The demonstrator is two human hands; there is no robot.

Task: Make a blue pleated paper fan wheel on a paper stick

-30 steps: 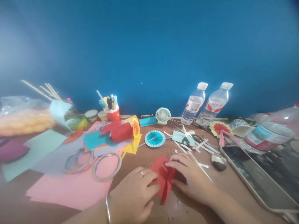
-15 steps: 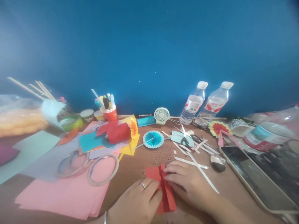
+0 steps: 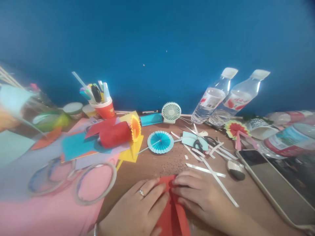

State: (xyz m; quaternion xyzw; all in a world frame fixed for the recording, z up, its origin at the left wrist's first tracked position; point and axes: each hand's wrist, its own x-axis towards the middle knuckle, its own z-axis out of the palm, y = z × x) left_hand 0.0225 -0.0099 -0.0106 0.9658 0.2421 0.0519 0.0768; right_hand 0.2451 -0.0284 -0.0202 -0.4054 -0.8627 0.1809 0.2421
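A folded red paper sheet (image 3: 172, 213) lies on the table close in front of me, with a raised flap along its right side. My left hand (image 3: 137, 208), wearing a ring, rests on the sheet's left part with its fingers bent and pressing it. Over the flap curl the fingers of my right hand (image 3: 199, 193), gripping that edge; its thumb is hidden. Beyond both hands sits a blue pleated paper rosette (image 3: 160, 142) with a white rim and a thin stick across it.
Scissors (image 3: 198, 144) and white paper strips (image 3: 216, 180) lie ahead on the right, beside a phone (image 3: 273, 186). Two water bottles (image 3: 209, 98) stand near the wall by a small fan (image 3: 171, 112). Leftward are tape rolls (image 3: 112, 183), pink paper (image 3: 56, 216) and a pen cup (image 3: 105, 109).
The view has moved closer to the table. My left hand has shifted up along the red paper, its fingers now nearer the right hand's. The right hand stays at the flap.
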